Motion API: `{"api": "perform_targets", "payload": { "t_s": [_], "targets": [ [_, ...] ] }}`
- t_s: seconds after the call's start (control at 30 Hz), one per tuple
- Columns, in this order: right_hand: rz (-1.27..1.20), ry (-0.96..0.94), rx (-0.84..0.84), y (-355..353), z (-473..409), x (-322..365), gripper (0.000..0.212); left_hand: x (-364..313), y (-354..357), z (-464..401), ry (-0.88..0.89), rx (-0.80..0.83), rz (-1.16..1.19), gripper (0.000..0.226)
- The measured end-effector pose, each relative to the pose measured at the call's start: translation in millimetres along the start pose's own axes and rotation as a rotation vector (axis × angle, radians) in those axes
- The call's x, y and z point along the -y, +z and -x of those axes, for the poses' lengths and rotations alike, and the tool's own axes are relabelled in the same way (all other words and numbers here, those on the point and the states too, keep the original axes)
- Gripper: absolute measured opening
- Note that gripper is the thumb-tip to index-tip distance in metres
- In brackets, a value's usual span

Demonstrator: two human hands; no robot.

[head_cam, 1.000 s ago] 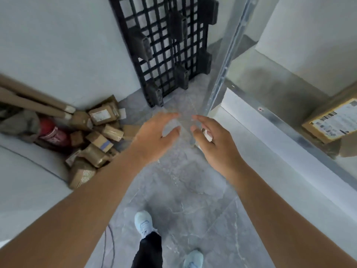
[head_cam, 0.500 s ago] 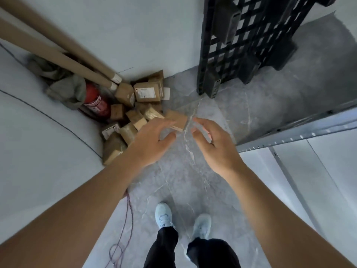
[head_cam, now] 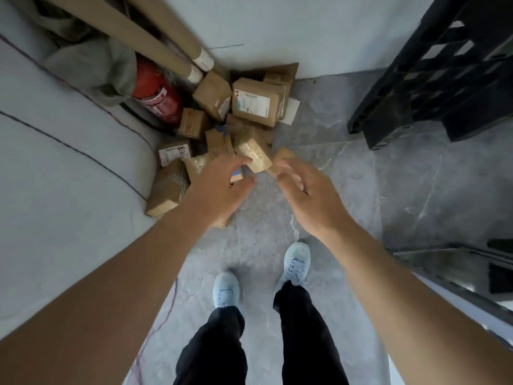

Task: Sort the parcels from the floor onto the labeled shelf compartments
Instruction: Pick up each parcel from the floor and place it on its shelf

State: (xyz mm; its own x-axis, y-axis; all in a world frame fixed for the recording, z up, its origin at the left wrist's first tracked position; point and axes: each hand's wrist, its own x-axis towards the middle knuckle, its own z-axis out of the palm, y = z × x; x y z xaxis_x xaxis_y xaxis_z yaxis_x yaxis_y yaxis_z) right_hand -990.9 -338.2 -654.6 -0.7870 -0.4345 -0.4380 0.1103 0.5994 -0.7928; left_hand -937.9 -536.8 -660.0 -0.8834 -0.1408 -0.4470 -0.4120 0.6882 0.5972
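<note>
Parcels (head_cam: 251,105) lay heaped in the floor corner beside a red extinguisher (head_cam: 158,98); the left hand (head_cam: 219,190) and right hand (head_cam: 308,195) hovered above the nearest ones, fingers spread, gripping nothing; a careless grab might topple the loose heap.

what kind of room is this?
Likely a storeroom or parcel-sorting back room: a pile of brown parcels in a floor corner, a red fire extinguisher and cardboard tubes leaning beside it, and a black plastic pallet against the wall.
</note>
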Motion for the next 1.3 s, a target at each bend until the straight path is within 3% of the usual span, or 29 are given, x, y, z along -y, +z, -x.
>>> {"api": "perform_targets", "payload": {
  "t_s": [0.3, 0.47, 0.57, 0.67, 0.77, 0.8, 0.97, 1.03, 1.17, 1.3],
  "targets": [
    [0.03, 0.029, 0.155, 98.9, -150.8, -56.2, 0.04, 124.3, 35.2, -104.2, -0.23, -0.053, 0.126, 0.039],
    [-0.006, 0.095, 0.137, 177.0, -225.4, -111.3, 0.041, 199.9, 73.4, -156.9, -0.362, -0.079, 0.092, 0.039],
    [-0.026, 0.146, 0.118, 212.6, -254.5, -133.9, 0.051, 235.7, 96.3, -176.2, -0.485, -0.05, 0.215, 0.034],
    [-0.054, 0.176, 0.114, 231.3, -272.2, -151.6, 0.054, 261.0, 114.4, -184.3, -0.496, -0.04, 0.328, 0.038],
    [-0.128, 0.199, 0.075, 231.1, -277.4, -154.1, 0.035, 260.5, 118.0, -180.3, -0.45, -0.086, 0.472, 0.053],
    [-0.159, 0.203, 0.063, 229.7, -276.3, -150.7, 0.038, 257.0, 117.9, -176.6, -0.444, -0.105, 0.504, 0.059],
    [-0.177, 0.208, 0.091, 216.2, -260.2, -143.9, 0.093, 235.8, 115.3, -152.6, -0.434, -0.171, 0.606, 0.068],
    [-0.148, 0.168, 0.065, 200.0, -250.4, -134.1, 0.102, 220.2, 108.6, -144.2, -0.379, -0.188, 0.611, 0.069],
    [0.016, 0.122, 0.034, 164.9, -228.4, -110.1, 0.091, 186.4, 91.8, -129.4, -0.309, -0.204, 0.602, 0.068],
    [-0.185, 0.101, -0.062, 131.8, -203.8, -92.3, 0.066, 149.8, 80.1, -116.9, -0.36, -0.303, 0.566, 0.053]
  ]
}}
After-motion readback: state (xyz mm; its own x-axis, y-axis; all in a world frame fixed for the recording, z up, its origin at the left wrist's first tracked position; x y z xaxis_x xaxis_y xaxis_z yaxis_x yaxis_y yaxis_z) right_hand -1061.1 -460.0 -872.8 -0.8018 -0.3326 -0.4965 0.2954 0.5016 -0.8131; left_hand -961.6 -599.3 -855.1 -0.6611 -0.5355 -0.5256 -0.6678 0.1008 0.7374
